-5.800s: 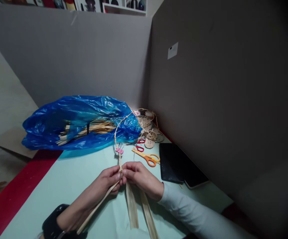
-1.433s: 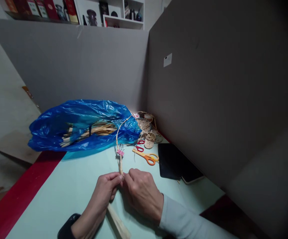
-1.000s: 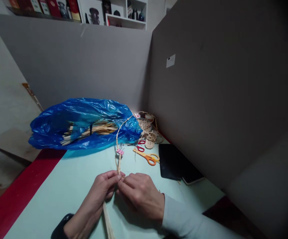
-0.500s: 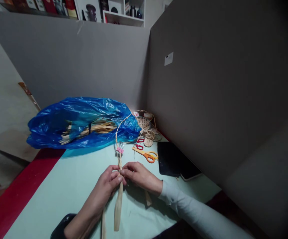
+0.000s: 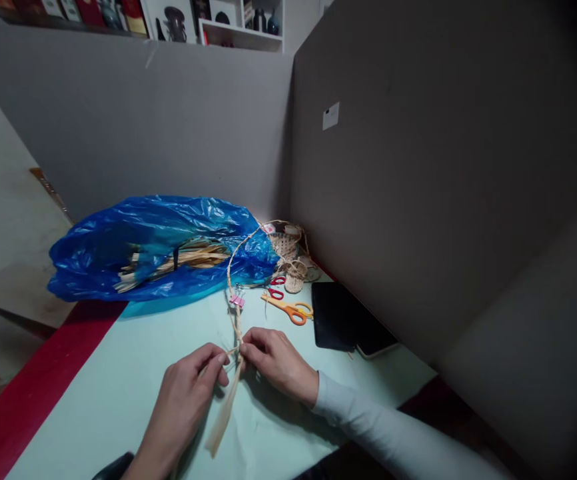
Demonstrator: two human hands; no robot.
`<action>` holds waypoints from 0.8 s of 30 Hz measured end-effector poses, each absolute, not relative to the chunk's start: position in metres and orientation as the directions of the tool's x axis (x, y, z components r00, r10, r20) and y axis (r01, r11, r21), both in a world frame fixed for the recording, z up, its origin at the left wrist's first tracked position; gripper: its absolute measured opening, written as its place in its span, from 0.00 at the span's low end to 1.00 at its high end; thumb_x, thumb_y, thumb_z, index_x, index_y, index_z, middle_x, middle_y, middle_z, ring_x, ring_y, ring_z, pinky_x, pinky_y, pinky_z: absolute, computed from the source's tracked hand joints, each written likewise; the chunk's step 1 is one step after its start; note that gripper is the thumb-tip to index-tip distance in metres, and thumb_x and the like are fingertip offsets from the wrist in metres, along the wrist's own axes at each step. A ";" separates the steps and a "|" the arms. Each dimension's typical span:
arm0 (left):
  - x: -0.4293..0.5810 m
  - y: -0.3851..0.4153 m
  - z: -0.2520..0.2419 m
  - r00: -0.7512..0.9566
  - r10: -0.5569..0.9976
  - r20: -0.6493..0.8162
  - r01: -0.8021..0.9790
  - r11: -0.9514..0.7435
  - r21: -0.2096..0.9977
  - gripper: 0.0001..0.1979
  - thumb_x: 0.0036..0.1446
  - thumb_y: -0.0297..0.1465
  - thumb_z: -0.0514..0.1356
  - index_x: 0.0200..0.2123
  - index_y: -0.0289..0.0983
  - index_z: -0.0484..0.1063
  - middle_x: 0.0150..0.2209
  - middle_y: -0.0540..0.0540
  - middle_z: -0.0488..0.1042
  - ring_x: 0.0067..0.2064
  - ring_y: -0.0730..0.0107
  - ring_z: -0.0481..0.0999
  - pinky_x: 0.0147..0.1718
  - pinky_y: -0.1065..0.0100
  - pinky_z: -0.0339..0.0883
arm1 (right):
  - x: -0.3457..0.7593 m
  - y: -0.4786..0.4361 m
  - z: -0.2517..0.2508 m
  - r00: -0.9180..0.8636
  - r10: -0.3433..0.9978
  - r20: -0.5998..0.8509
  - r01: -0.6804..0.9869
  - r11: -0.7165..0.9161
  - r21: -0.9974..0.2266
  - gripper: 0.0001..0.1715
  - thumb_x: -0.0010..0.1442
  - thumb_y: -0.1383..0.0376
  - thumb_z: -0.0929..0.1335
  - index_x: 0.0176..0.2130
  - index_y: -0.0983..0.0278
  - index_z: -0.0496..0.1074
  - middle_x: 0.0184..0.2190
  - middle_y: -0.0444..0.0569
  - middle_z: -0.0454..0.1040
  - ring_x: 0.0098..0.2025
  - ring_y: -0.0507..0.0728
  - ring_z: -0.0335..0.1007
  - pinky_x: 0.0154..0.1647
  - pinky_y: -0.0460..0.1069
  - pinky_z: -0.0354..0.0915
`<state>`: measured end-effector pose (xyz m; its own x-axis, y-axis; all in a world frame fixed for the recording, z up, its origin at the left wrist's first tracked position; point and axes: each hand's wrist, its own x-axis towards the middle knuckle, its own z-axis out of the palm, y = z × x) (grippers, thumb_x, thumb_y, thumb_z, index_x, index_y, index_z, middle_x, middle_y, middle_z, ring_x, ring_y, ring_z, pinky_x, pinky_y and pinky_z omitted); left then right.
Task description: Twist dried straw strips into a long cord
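A braided straw cord (image 5: 238, 327) runs toward me over the pale green tabletop, with a pink binder clip (image 5: 237, 301) fixed on it farther up. My right hand (image 5: 273, 363) pinches the cord's near end between thumb and fingers. Left of it, my left hand (image 5: 193, 387) holds a thin straw strand (image 5: 232, 351) pulled out sideways from the braid. A wider flat straw strip (image 5: 222, 423) hangs down between the hands, its lower end blurred. The far part of the cord loops back toward small woven straw pieces (image 5: 286, 247).
Behind lies a blue plastic bag (image 5: 193, 213) with a straw bundle (image 5: 188, 259) in it. Orange-handled scissors (image 5: 293, 312), red-handled scissors (image 5: 276, 288) and a black tablet (image 5: 333, 317) lie right of the cord. Grey partitions (image 5: 193, 120) stand at the back and right.
My left hand has moved away from the braid to the left, drawing a thin strand outward. The wide strip's lower end has swung left. My right hand still pinches the cord.
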<state>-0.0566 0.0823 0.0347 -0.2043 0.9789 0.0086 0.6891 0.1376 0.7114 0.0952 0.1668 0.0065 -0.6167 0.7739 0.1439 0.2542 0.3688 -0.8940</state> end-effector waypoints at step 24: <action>-0.007 0.062 -0.004 0.204 0.955 0.218 0.951 -0.141 -0.274 0.29 0.48 0.10 0.47 0.52 0.21 0.71 0.27 0.38 0.78 0.28 0.60 0.80 0.24 0.67 0.72 | 0.094 0.168 0.006 -0.668 0.736 -0.114 -0.017 -0.168 -0.986 0.14 0.55 0.62 0.69 0.34 0.71 0.79 0.25 0.48 0.73 0.20 0.46 0.47 0.20 0.44 0.45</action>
